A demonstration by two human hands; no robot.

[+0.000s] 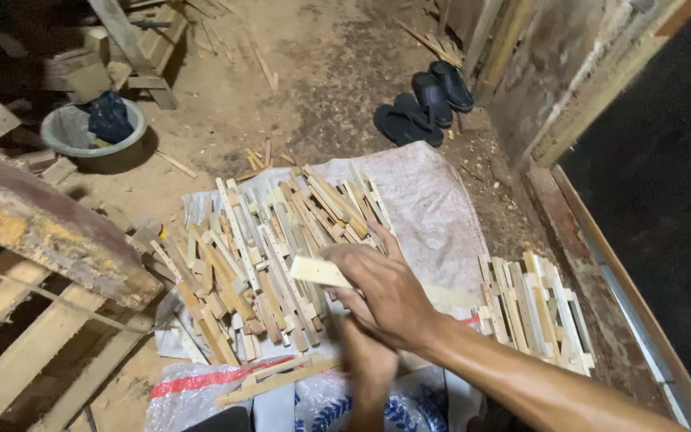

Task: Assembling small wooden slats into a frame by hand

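Two bare hands meet low in the middle of the view, above a white woven plastic sack (441, 216) spread flat on the dirt floor (321, 72). The right hand (389, 296) comes in from the lower right on a bare forearm, its fingers (353, 254) curled round one short pale flat wooden slat (319, 272), which juts out to the left and lies roughly level. The left hand (369, 364) sits just beneath the right one, blurred and partly hidden by it; whether its fingers are closed or holding anything cannot be told.

The slat hangs right over the near edge of a loose heap of short wooden sticks (265, 256), pale and brown, that covers the left half of the sack. To the right, off the sack and next to a long timber edge, stands a smaller neat stack of pale slats (533, 308). A second printed plastic sack with a red stripe (201, 384) lies at the bottom, with a few longer strips across it.

Further off, a pair of black sandals (425, 104) rests on the floor near the wall, a grey round basin holding a dark cloth (93, 132) sits at upper left, and a worn wooden pallet frame (33, 232) fills the left edge.
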